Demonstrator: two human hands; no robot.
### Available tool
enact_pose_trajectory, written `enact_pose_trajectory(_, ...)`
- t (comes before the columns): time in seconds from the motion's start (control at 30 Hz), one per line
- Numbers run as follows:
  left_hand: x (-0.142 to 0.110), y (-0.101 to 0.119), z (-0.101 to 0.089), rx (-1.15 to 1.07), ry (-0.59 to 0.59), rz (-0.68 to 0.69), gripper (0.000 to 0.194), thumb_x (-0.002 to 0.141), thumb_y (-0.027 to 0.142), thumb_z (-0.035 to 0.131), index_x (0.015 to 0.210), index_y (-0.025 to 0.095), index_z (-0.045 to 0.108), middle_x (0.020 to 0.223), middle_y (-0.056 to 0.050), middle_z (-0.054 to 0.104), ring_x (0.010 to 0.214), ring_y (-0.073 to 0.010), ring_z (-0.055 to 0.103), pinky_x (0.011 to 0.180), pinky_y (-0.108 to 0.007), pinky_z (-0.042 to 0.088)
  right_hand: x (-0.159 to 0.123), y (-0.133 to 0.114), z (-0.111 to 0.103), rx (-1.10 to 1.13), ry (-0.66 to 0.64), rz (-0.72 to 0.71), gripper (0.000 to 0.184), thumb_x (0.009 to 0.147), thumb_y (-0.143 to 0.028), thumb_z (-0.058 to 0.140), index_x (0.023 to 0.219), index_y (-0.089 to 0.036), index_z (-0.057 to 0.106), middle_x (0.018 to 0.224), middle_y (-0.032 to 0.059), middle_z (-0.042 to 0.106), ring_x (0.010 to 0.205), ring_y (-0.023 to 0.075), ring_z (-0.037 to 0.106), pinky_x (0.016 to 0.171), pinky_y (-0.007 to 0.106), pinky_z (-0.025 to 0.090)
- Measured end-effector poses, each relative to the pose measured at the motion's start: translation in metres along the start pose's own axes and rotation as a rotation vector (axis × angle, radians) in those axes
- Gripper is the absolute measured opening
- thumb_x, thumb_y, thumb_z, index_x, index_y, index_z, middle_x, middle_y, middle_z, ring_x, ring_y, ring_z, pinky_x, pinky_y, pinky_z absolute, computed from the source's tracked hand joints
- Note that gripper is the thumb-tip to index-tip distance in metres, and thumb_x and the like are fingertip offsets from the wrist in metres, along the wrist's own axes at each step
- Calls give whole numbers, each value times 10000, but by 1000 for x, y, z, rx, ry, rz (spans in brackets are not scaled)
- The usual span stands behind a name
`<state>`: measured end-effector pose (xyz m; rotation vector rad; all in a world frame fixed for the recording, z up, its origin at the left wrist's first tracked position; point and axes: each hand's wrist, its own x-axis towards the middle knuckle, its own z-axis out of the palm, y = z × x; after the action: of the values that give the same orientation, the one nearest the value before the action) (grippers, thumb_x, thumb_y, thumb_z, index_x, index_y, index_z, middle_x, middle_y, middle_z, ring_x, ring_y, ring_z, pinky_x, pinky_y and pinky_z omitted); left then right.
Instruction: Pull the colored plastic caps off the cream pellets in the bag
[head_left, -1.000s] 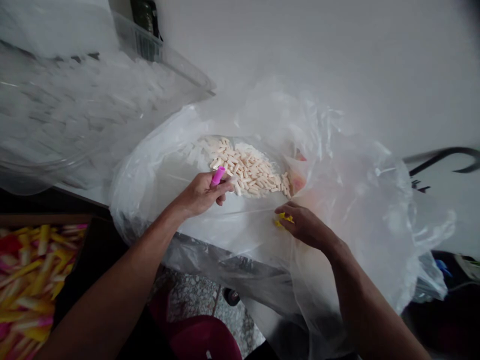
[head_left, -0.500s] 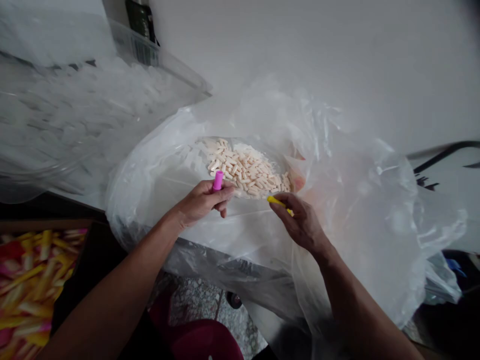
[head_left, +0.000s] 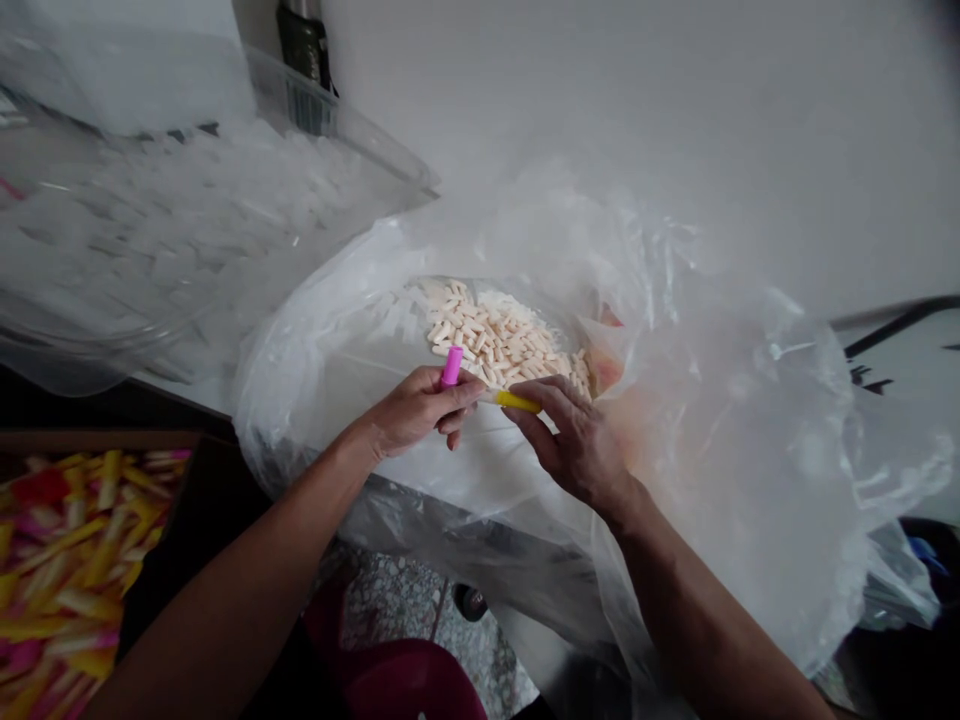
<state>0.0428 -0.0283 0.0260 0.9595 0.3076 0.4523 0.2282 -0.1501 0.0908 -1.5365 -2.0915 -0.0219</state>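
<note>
At 6 o'clock of the pale pellets (head_left: 510, 340), the right hand (head_left: 581, 440) pinches a yellow piece (head_left: 519, 401), its long axis roughly 9-to-3, one end pointing at 9. The left hand (head_left: 420, 405) pinches a pink tube (head_left: 451, 366) aimed at 12 and seemingly a pale tip (head_left: 488, 395), though blur hides it. Bringing yellow to pale looks the step in hand; next calls for steady alignment.

1. A short pink tube (head_left: 452, 366) is pointing nearly upright by the near-left edge of the pale peg pile (head_left: 510, 345).
2. A slim yellow piece (head_left: 519, 401) is lying almost level along the pile's near edge.
3. A whitish tip (head_left: 489, 396) is apparently meeting its left end; blur is hiding any join.
</note>
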Motion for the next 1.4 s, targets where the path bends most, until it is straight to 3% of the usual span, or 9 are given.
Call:
enact_pose_trajectory(0.13, 0, -2, -1, 30, -15, 48, 332, 882, 438, 806, 895, 135, 672, 676, 51, 496, 509, -55, 437, 489, -241, 555, -1, 2, 1, -29, -10, -43, 155, 1070, -220, 613, 1224, -203, 627, 1031, 94, 714, 935, 217, 692, 823, 360, 595)
enact_pose_trajectory(0.27, 2, -7, -1, 62, 1, 129, 341, 875, 421, 814, 974, 110, 715, 727, 22, 588, 564, -78, 543, 552, -262, 589, -3, 5, 2, -54, -51, 21, 107, 1097, -266, 564, 1124, -194, 638, 924, 74, 687, 831, 204, 668, 758, 337, 553)
enact_pose_trajectory(0.43, 7, -14, -1, 140, 18, 182, 333, 874, 405, 810, 989, 101, 740, 760, 10, 624, 575, -87, 607, 568, -258, 587, -2, 4, 7, -23, -101, 196, 337, 1144, -371, 440, 910, -208, 620, 785, 44, 658, 711, 176, 625, 671, 314, 492)
enact_pose_trajectory(0.63, 8, -13, 0, 117, 47, 208, 354, 895, 439, 787, 966, 99, 718, 710, 29, 578, 534, -75, 557, 534, -257, 588, -7, 4, 5, 132, -22, 241, 328, 1066, -445, 626, 1292, -209, 596, 1099, 95, 739, 908, 201, 708, 721, 310, 574)
enact_pose_trajectory(0.77, 6, -9, 1, 117, 18, 204, 356, 892, 450, 789, 923, 104, 712, 680, 38, 547, 523, -71, 524, 515, -259, 592, -9, 7, 3, 48, -3, 156, 167, 1081, -352, 603, 1185, -230, 646, 1036, 75, 752, 913, 205, 717, 801, 332, 584)
enact_pose_trajectory(0.87, 6, -10, 1, 119, 27, 209, 355, 880, 446, 799, 919, 103, 717, 685, 32, 558, 532, -76, 543, 516, -257, 589, -7, 8, 3, 32, -6, 130, 155, 1094, -345, 574, 1145, -219, 648, 973, 67, 756, 852, 192, 717, 779, 314, 566)
enact_pose_trajectory(1.13, 9, -21, 3, 100, 79, 254, 358, 872, 432, 800, 987, 101, 733, 708, 27, 609, 542, -84, 590, 544, -262, 588, -3, 6, 12, 62, -42, 335, 438, 1125, -557, 414, 927, -217, 608, 743, 35, 666, 670, 178, 629, 658, 309, 475)
enact_pose_trajectory(1.27, 6, -17, 4, 178, 44, 280, 311, 901, 417, 772, 935, 112, 722, 689, 27, 605, 553, -84, 600, 552, -245, 575, -3, 4, 12, 99, -71, 426, 563, 1145, -563, 300, 759, -231, 539, 674, 29, 612, 630, 169, 587, 637, 318, 442)
enact_pose_trajectory(1.4, 6, -16, 3, 166, 50, 235, 345, 899, 458, 764, 906, 121, 694, 673, 39, 568, 504, -73, 550, 504, -246, 571, -5, 11, 7, 57, -84, 292, 437, 1127, -561, 402, 959, -215, 611, 840, 51, 674, 752, 188, 625, 710, 325, 480)
